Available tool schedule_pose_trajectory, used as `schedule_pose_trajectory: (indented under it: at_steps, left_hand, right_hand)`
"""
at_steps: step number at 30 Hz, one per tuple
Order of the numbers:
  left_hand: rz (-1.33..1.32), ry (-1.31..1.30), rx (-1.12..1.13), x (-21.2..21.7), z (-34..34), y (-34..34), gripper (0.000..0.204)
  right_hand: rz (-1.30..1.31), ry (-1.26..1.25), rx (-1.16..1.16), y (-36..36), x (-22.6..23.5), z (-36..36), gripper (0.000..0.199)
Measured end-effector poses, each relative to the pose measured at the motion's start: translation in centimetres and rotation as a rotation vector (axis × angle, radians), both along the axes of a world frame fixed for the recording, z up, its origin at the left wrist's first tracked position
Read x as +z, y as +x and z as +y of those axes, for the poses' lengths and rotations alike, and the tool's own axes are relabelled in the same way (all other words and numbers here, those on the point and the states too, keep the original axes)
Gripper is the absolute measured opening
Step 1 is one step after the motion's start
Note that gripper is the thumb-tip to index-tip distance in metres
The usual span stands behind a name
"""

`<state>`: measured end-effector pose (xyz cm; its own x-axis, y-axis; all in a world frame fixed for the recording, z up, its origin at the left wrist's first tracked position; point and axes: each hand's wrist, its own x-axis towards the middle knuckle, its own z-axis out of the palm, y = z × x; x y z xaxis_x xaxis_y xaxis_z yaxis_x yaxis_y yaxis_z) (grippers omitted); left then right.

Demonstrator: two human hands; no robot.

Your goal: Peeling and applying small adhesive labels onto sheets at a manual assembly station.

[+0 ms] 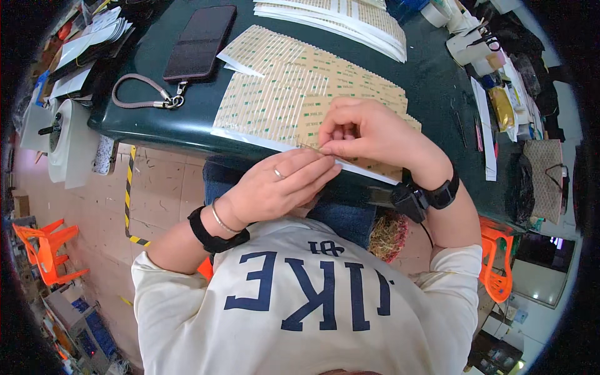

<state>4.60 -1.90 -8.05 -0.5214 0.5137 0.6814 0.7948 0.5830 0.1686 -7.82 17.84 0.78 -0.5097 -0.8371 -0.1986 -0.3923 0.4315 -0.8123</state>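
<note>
A tan sheet of adhesive-backed strips with green print and a white margin lies at the table's near edge. My left hand is at its near margin, fingers together over the edge, the thumb mostly hidden underneath. My right hand is closed in a pinch just above the same margin, thumb and forefinger together. A thin sliver of tan backing paper shows at the fingertips, partly covered by them. Pale, narrow lines cross the sheet's left part, while its right part is more evenly tan.
A dark phone with a grey wrist loop lies at the back left. More striped sheets are stacked at the far side. Tweezers, a white strip and a white cup are on the right. Orange chairs stand on the floor.
</note>
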Motion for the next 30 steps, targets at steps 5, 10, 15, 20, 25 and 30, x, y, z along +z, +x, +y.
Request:
schedule_pose_trajectory:
  at_steps: [5,10,15,20,25,30]
  left_hand:
    - [-0.060,0.014,0.004,0.26,0.22,0.18,0.053]
    - [-0.047,0.031,-0.018,0.29,0.11,0.08,0.052]
    - [-0.023,0.028,0.035,0.26,0.33,0.30,0.053]
    - [-0.037,0.018,0.069,0.33,0.41,0.63,0.053]
    - [-0.074,0.019,0.059,0.49,0.43,0.68,0.051]
    - [-0.051,0.034,0.080,0.47,0.57,0.69,0.051]
  right_hand:
    - [0.041,-0.043,0.005,0.20,-0.15,0.37,0.008]
    - [0.019,-0.078,-0.045,0.22,-0.29,0.44,0.008]
    - [0.054,-0.071,-0.001,0.10,-0.22,0.33,0.010]
    - [0.064,0.007,0.018,-0.40,0.04,0.06,0.012]
    - [-0.073,0.016,-0.053,-0.48,0.37,0.07,0.012]
    - [0.078,-0.019,0.000,0.39,0.36,0.20,0.011]
